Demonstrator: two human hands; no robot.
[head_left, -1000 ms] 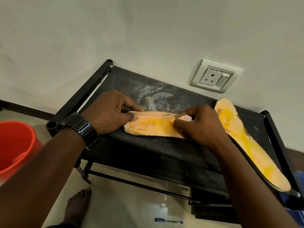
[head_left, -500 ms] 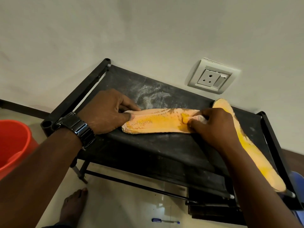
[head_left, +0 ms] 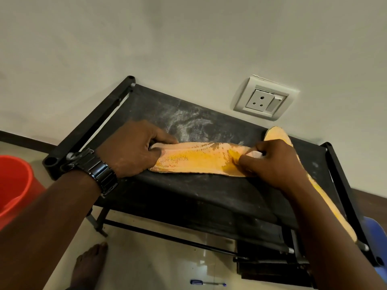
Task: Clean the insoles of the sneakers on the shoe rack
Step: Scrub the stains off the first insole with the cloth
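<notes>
The left hand (head_left: 134,149) has its fingers and thumb curled round one end of an orange insole (head_left: 199,162), pinching it down; a dark wristwatch (head_left: 98,172) sits on that wrist. The right hand (head_left: 270,162) is closed round a small pale cloth (head_left: 256,153) and presses it onto the insole's other end. The insole lies flat across the top shelf of the black shoe rack (head_left: 188,195), the word FASHION printed near the left hand, with a deeper yellow patch beside the cloth.

Just behind the insole a white dusty smear (head_left: 188,126) marks the shelf fabric. A second insole (head_left: 277,135), also orange, lies along the shelf's right side; the right hand and forearm cover much of its middle, and its tip touches or nearly touches the first insole, though the hand hides the spot.

On the wall behind the rack is a white wall socket (head_left: 263,101). To the left on the floor stands a red bucket (head_left: 12,185), cut by the frame edge; only part of its inner wall shows, so its contents cannot be told. Below the rack a bare foot (head_left: 90,262) and a blue pen (head_left: 207,283) are on the floor. A blue object (head_left: 374,233) shows at the far right, past the rack.
</notes>
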